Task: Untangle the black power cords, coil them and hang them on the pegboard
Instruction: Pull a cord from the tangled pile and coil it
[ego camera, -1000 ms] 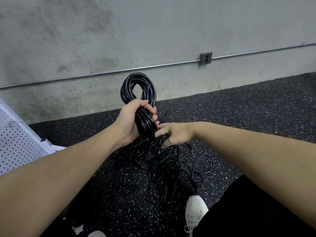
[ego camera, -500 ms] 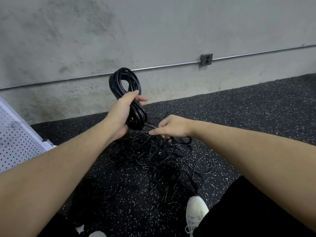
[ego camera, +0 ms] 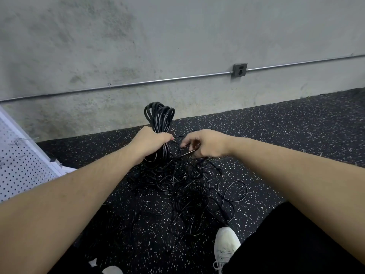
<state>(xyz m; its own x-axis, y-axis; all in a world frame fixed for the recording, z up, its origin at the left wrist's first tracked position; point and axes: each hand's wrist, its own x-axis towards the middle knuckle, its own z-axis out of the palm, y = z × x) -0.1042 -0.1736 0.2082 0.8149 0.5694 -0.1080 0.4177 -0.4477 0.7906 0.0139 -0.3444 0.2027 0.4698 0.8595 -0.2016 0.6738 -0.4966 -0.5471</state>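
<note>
Speckled black floor, concrete wall behind. L hand clenched round coil at its waist, held above tangle. R hand pinches loose strand (limp, light, springy). Grip mid-bundle, else loops prob slip. Pegboard far left.

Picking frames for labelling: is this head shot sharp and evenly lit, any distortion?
Head view: soft, even light, no glare; the conduit pipe bows from wide-angle distortion; the tangled cords blend into the dark floor; forearms at the edges look stretched.

black cords, white-speckled black floor
</note>
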